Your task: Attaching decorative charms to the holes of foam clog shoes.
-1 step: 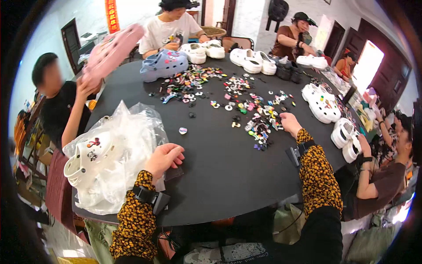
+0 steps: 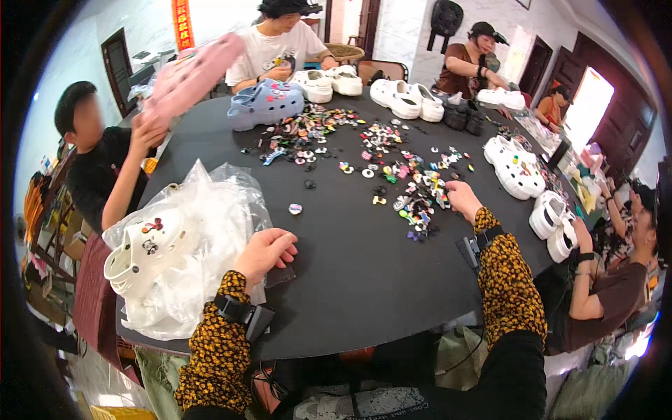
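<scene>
My left hand rests at the right edge of a clear plastic bag, its fingers loosely curled in with nothing visible in them. On the bag lies a white clog with a red charm and a dark-and-white charm on it. My right hand reaches into the right side of a pile of small colourful shoe charms. Its fingertips are drawn together among the charms, and what they pinch, if anything, is too small to make out. A single pale charm lies apart, beyond my left hand.
Across the dark table, more charms lie heaped near a blue clog. White clogs stand along the right and far sides. At left a person lifts a pink clog. Other people sit around the table.
The person at left has turned the pink clog slightly and moved it right. My view has shifted a little; both my hands stay in about the same places.
</scene>
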Tool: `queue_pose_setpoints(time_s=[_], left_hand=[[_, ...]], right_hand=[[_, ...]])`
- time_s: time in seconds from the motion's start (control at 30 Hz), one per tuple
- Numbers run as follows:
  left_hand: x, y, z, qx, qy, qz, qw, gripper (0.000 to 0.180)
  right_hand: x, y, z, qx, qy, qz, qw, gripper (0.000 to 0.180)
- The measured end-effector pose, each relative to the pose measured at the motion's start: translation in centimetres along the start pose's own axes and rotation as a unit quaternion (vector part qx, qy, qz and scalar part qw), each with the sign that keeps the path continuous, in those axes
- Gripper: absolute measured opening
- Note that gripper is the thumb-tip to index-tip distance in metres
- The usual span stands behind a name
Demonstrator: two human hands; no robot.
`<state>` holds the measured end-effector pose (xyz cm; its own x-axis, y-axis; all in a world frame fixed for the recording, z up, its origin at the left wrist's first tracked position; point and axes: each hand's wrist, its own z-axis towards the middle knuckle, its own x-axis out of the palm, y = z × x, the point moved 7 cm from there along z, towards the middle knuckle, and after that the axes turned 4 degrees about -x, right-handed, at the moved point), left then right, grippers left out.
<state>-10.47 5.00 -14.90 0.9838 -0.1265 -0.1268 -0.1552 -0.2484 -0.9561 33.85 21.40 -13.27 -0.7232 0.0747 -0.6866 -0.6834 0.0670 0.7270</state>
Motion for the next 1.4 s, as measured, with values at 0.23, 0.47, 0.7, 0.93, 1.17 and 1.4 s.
queue_pose_setpoints(time_s=[0.23,0.47,0.7,0.93,1.17,1.4], left_hand=[[0.2,-0.4,0.0,0.008,-0.003,0.014,1.0,0.028],[0.1,-0.7,-0.3,0.005,-0.008,0.014,1.0,0.028],[0.1,-0.5,0.1,0.005,-0.016,0.031,0.999,0.029],[0.1,-3.7,-1.4,0.035,-0.017,-0.022,0.999,0.026],[-0.8,-11.8,-2.5,0.137,-0.022,0.016,0.99,0.026],[-4.2,-18.6,1.2,0.182,-0.104,0.042,0.977,0.026]], right_hand=[[1.5,7.9,-3.2,-0.335,-0.046,-0.163,0.927,0.023],[-0.5,13.3,-7.1,-0.382,-0.083,-0.128,0.912,0.02],[-1.1,17.9,-12.2,-0.365,-0.028,0.146,0.919,0.016],[-1.8,22.3,-16.1,-0.317,0.117,0.581,0.74,0.022],[2.6,16.9,-10.4,-0.192,0.151,0.755,0.609,0.019],[9.3,11.5,-7.9,-0.055,0.169,0.761,0.624,0.017]])
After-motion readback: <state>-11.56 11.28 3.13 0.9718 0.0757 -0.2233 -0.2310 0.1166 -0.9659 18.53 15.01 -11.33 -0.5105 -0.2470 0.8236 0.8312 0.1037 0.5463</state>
